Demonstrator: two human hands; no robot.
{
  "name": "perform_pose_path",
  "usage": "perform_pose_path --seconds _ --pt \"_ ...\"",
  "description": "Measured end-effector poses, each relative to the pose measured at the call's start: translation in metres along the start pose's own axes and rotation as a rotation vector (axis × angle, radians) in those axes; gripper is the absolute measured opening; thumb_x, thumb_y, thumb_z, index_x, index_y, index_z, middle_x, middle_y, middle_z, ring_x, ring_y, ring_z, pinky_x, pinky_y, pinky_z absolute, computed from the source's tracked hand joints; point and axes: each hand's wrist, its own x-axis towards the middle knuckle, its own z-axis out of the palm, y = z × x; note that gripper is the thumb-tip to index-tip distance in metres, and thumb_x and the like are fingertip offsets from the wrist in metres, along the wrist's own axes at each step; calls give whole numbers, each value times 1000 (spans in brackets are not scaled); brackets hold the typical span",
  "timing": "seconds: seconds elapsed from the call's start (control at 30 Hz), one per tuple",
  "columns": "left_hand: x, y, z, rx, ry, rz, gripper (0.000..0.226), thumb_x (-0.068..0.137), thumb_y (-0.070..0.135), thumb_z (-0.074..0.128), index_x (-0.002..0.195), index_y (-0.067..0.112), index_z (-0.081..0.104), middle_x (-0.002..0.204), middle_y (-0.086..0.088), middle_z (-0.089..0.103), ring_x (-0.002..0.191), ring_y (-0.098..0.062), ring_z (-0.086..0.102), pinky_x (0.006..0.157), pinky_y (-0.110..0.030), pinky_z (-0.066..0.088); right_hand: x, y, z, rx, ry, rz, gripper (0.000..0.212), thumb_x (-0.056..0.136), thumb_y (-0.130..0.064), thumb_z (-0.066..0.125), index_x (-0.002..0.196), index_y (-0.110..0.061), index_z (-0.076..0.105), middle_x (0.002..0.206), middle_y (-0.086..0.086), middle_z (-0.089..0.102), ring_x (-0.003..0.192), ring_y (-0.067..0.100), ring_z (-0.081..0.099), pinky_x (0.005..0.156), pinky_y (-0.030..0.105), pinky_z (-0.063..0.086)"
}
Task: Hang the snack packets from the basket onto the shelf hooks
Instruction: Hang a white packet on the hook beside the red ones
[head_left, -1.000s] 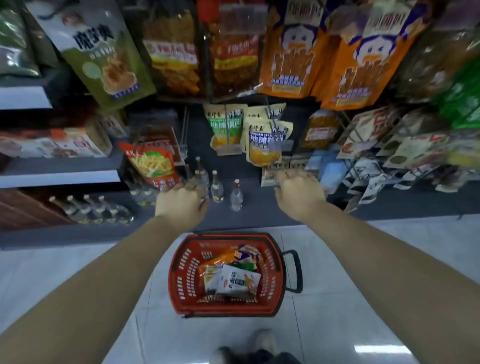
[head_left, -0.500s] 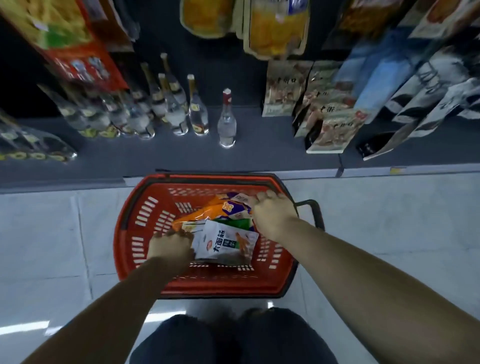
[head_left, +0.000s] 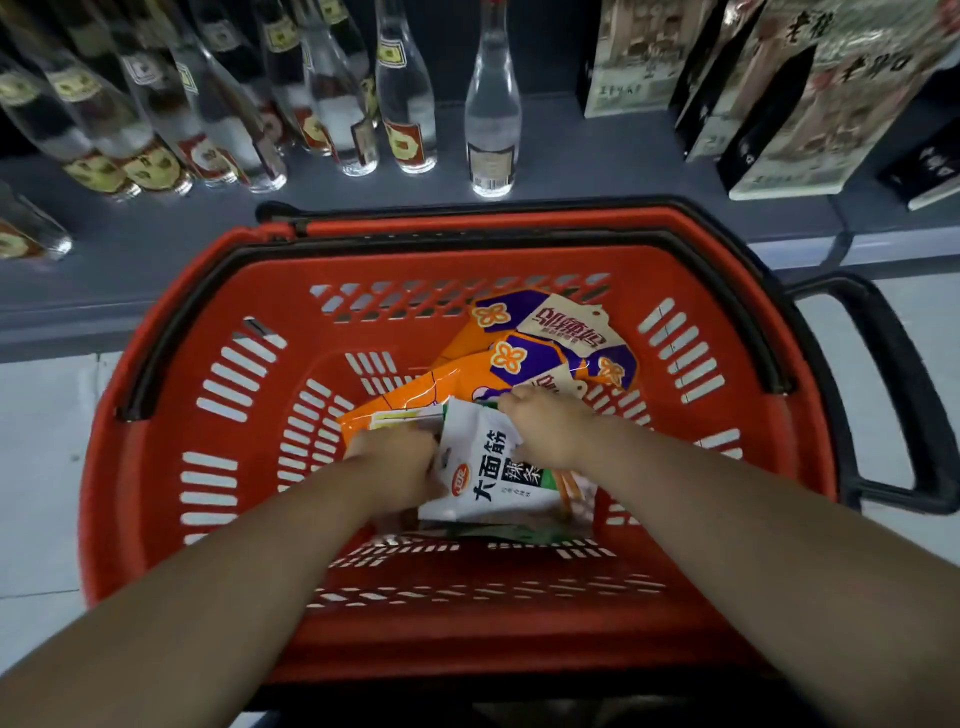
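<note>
Reaching inside the red basket (head_left: 171, 426), both hands grip the white packet (head_left: 488, 467): left hand (head_left: 400, 462) at its 9 o'clock edge, right hand (head_left: 550, 426) pinching its 1 o'clock corner; orange packets (head_left: 524, 358) lie beyond at 12, bare floor at 10.

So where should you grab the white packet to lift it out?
By its top edge, from above. The white packet lies flat on the orange packets in the basket, so only its edges offer a pinch; both hands already hold them.
</note>
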Motion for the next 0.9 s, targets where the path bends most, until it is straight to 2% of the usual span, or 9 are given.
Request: perform_pose_path --seconds 0.23,0.37,0.43,0.5,0.63,0.7,0.77,0.8,0.9 --pt "2 2 -11 -44 244 -107 20 94 21 47 113 26 53 103 2 64 94 -26 63 66 -33 48 -20 16 -12 310 65 90 43 88 -25 65 124 -7 51 110 10 61 107 28 57 83 35 46" --pt "5 -1 -19 -240 428 -140 40 93 49 49 126 27 49 104 -2 65 98 -26 61 78 -35 48 -30 24 -24 427 124 144 36 93 -20 60 124 -7 50 106 11 63 100 28 60 80 35 48" --pt "7 -4 -17 -454 385 -175 62 80 63 59 129 27 44 102 3 67 94 -21 64 77 -35 54 -35 27 -29 442 162 189 15 95 -22 57 93 -7 56 78 4 56 76 19 55 68 33 43" --pt "6 -8 -20 -854 299 -156 66 75 50 74 127 23 44 102 4 66 92 -16 65 79 -39 56 -40 27 -34 478 193 240 35 95 -24 56 68 -8 42 66 1 41 61 10 39 62 30 31" --pt "1 1 -39 -1345 196 -20 35 81 13 73 113 6 61 95 -5 74 94 -9 68 92 -45 51 -47 30 -42 683 347 247 32 91 -27 62 80 3 60 86 19 64 83 29 61 72 36 49" --pt "-1 9 -54 -1374 295 -20 22 87 10 67 102 -5 60 90 -19 59 72 3 63 79 -40 53 -52 33 -47 764 406 229 27 90 -26 63 93 1 68 96 19 69 91 30 65 81 42 53" --pt "-3 11 -71 -1351 405 -24 25 87 16 67 94 -8 63 73 -6 66 67 -11 58 65 -31 46 -62 33 -59 890 484 205 24 90 -21 64 105 -4 69 102 13 72 94 24 68 86 43 54" --pt "-7 12 -81 -1347 434 -14 22 87 17 67 91 -4 66 85 -24 68 68 -18 56 64 -28 45 -68 32 -66 975 517 196 23 90 -17 64 109 -5 68 106 12 71 96 22 68 89 42 54" --pt "-31 15 -120 -1397 516 23 8 87 11 66 79 12 70 79 -3 74 69 -8 66 61 -14 50 -98 23 -101 1180 589 163 24 90 -8 62 113 -7 67 111 4 70 98 16 68 88 33 55"
